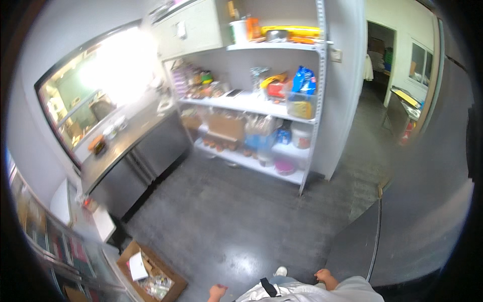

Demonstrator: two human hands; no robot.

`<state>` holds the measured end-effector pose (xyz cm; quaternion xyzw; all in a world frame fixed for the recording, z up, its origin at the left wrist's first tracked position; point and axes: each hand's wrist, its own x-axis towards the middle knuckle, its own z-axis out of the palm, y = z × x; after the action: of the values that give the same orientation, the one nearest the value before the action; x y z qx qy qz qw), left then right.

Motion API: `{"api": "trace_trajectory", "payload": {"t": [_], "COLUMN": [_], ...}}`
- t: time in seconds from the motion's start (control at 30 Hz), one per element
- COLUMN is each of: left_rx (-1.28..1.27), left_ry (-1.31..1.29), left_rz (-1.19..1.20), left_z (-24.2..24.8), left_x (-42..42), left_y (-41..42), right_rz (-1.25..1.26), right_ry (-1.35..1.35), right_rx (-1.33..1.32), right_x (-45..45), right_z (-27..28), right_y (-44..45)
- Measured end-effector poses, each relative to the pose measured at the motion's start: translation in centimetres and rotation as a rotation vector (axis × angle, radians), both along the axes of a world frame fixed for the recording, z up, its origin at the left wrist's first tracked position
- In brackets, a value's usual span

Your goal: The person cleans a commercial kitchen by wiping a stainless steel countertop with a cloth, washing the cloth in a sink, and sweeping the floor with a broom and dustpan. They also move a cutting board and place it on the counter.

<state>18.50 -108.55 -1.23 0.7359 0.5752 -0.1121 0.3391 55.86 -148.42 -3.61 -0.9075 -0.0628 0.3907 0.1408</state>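
Observation:
Low in the view, my left hand [217,291] hangs over the grey floor, to the right of an open cardboard box [177,277]. The fingers look curled, but the blur hides whether anything is in them. My right hand [322,275] is beside my body, near a dark panel [351,245] on the right, with its fingers loosely curled and no object visible in it. A white shoe [281,271] shows between the hands.
White metal shelving [245,102] holds food packages, bins and a bucket. Left of it, a steel-fronted counter [124,177] runs under a window. The cardboard box with papers and plastic items sits at lower left. A doorway opens at upper right.

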Motion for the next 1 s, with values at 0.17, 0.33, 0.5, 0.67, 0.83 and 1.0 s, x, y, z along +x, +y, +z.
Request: {"api": "trace_trajectory", "payload": {"t": [0.17, 0.33, 0.5, 0.67, 0.83, 1.0], "left_rx": [0.227, 0.124, 0.134, 0.006, -0.151, -0.514], "left_ry": [-0.596, -0.006, -0.400, 0.062, -0.158, -0.300], "left_rz": [-0.983, -1.226, -1.029, -1.221, -1.353, -1.425], "left_z": [-2.2, -6.1, -5.5, -1.7, 3.7, 7.6], "left_x": [14.1, 32.1, 55.1, 81.6, 106.4, 127.9], "left_y": [6.9, 10.7, 14.3, 8.3, -8.4, -27.2], "right_rz": [-0.802, -1.140, -1.302, -1.887, -1.905, -2.472], "right_ry": [0.344, 0.370, 0.150, 0.173, -0.220, -0.238], "right_rx": [0.374, 0.927, 0.969, 0.948, 1.297, 0.880], "right_x": [9.8, 25.6, 41.3, 52.3, 58.7, 60.9], "right_z": [2.9, 6.1, 7.4, 9.8, 11.9, 7.2], "right_y": [3.8, 7.2, 6.2, 0.1, -8.5, -18.1]}}
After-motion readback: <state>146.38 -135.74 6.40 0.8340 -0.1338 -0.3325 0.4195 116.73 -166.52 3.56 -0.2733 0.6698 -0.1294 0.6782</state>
